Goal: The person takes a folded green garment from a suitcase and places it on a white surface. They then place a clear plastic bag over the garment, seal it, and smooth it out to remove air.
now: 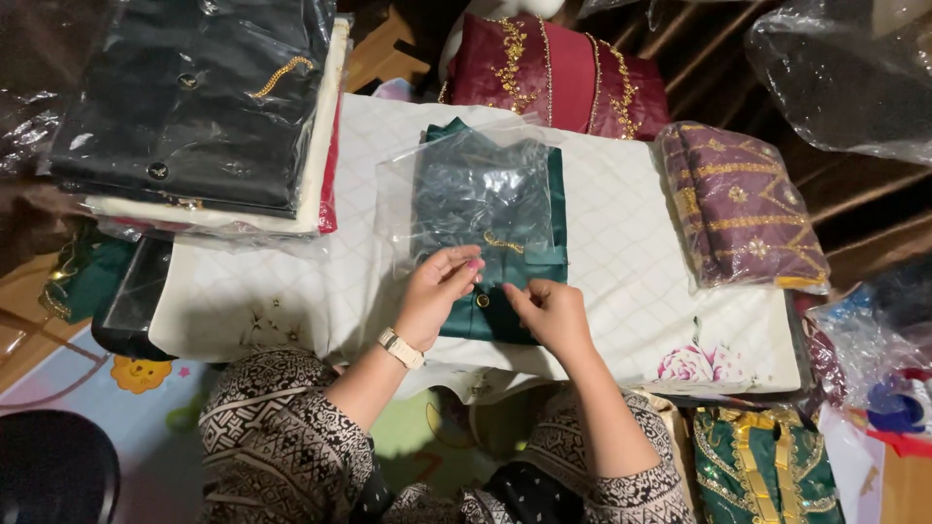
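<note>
Inside a clear plastic bag (466,194), a folded green garment (505,252) sits half-sheathed.

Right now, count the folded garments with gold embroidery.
4: maroon garment at top centre, purple one bagged at right, green-gold one at bottom right, dark green garment under both hands. Others may be hidden.

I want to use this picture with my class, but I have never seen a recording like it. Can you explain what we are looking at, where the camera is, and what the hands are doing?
There is no machine here. The camera sits on a person's head and looks down at their own two hands. The left hand, wearing a wristwatch, and the right hand both grip the open edge of a clear plastic bag with a folded green garment partly inside it. This lies on a white cloth. To the left is a stack of bagged garments, a black one on top. To the right lies a bagged purple garment, and behind, a dark red garment.
</note>
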